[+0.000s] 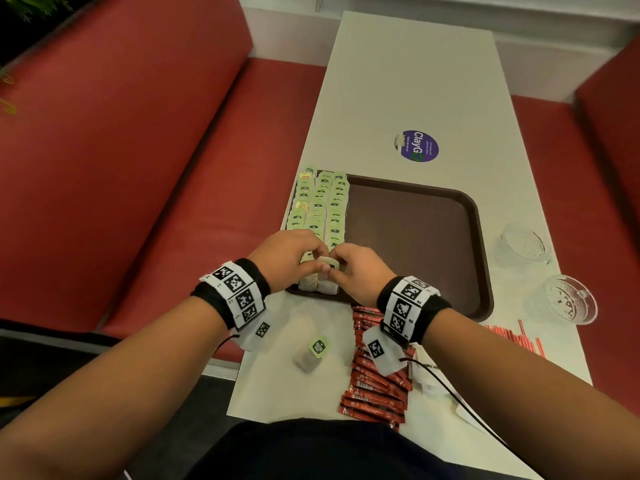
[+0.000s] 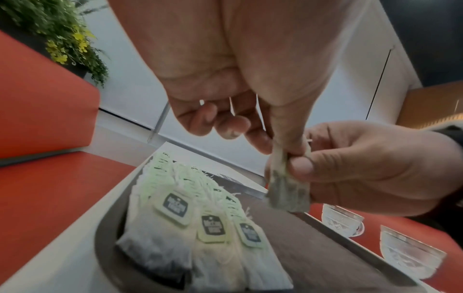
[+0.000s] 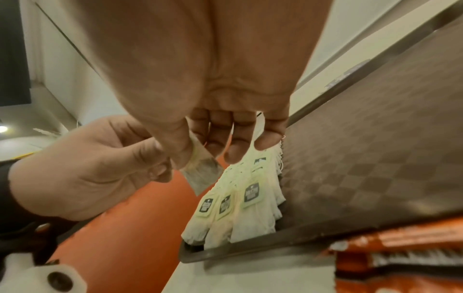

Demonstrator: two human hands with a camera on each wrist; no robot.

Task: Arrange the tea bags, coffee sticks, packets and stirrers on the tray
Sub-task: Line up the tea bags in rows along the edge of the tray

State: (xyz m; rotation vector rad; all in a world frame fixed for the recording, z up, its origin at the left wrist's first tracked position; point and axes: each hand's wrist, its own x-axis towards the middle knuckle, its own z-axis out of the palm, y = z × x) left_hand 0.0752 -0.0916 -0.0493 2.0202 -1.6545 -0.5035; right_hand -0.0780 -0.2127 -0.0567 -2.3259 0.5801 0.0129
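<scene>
Tea bags (image 1: 318,206) lay in three rows along the tray's (image 1: 415,216) left edge. Above their near end, I saw my left hand (image 1: 287,258) and right hand (image 1: 356,271) both pinching one bag (image 2: 288,194). Coffee sticks (image 1: 374,382) lay at the table's (image 1: 398,81) near edge.

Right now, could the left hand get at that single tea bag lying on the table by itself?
Probably yes, once freed: the loose tea bag lies uncovered just beside the left wrist, but the left hand and right hand both pinch another tea bag.
</scene>
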